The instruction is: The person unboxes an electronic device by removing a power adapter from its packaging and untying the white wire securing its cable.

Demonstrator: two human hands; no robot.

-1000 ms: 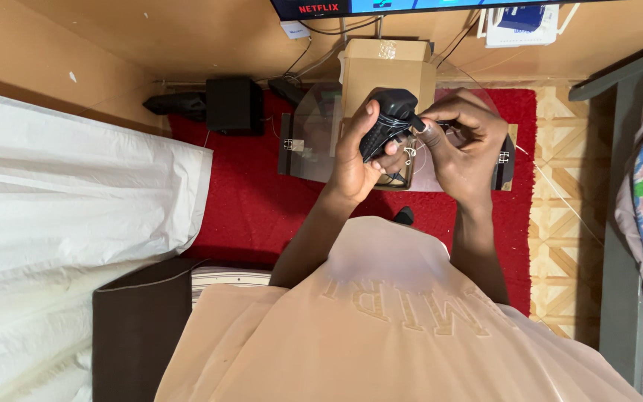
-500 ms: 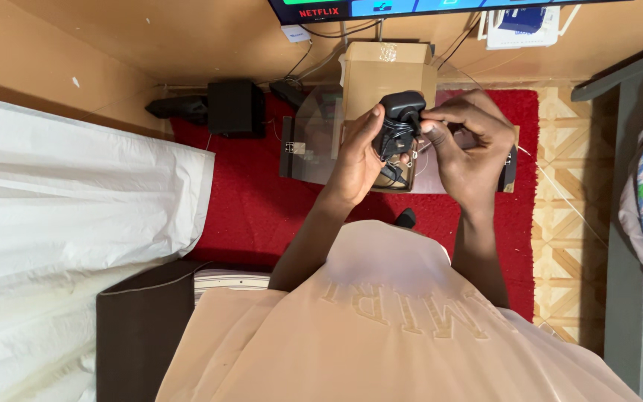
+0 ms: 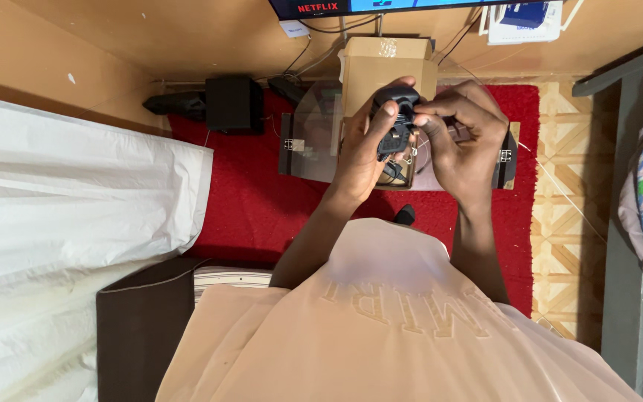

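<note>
Seen from above, both your hands meet in the upper middle of the frame. Your left hand (image 3: pixel 362 152) is wrapped around a small, black, rounded plastic device (image 3: pixel 394 119), with its thumb pressed along the device's top edge. Your right hand (image 3: pixel 464 145) is curled closed beside it, fingertips pinched at the device's right side, where thin wires or small metal parts dangle; what exactly those fingertips hold is too small to tell.

The device hangs in the air above a clear glass-topped low table (image 3: pixel 310 141) standing on a red carpet (image 3: pixel 251 197). Just behind your hands, a brown cardboard box (image 3: pixel 385 63) stands by the wooden wall. A black boxy object (image 3: pixel 234 104) sits on the carpet at upper left. White bed sheeting (image 3: pixel 68 223) fills the left side of the frame, and patterned floor tiles (image 3: pixel 563 186) run down the right.

The risk, as I judge it: the device rests only in your left-hand grip, so a hard tug from the pinching right hand could twist it loose onto the glass, or strain the fine dangling parts.
</note>
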